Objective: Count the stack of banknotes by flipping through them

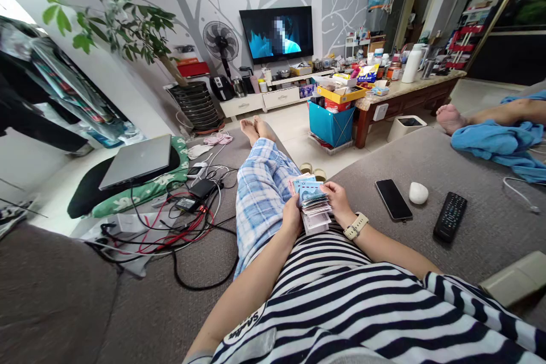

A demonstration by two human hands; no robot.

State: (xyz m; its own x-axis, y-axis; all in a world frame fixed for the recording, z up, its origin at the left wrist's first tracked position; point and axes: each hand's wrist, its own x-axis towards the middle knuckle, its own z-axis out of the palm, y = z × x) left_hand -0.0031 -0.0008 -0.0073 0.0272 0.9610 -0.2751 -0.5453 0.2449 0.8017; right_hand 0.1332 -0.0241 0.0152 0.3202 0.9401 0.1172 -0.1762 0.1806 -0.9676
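A thick stack of printed cards (314,200) rests over my lap, the top one bluish with a picture too small to read. My left hand (291,213) is closed around its left side. On the right edge, my right hand (336,200) pinches the cards between thumb and fingers, a pale watch on that wrist. Pinkish cards fan out at the upper left of the stack. Below its near edge, a whitish piece (316,224) sticks out toward my striped shirt; I cannot tell whether it is a box or more cards.
To my right on the grey sofa lie a phone (393,200), a white case (418,193) and a remote control (450,217). Tangled cables (183,222) and a laptop (136,160) are at left. Another person's bare foot (451,119) rests at far right.
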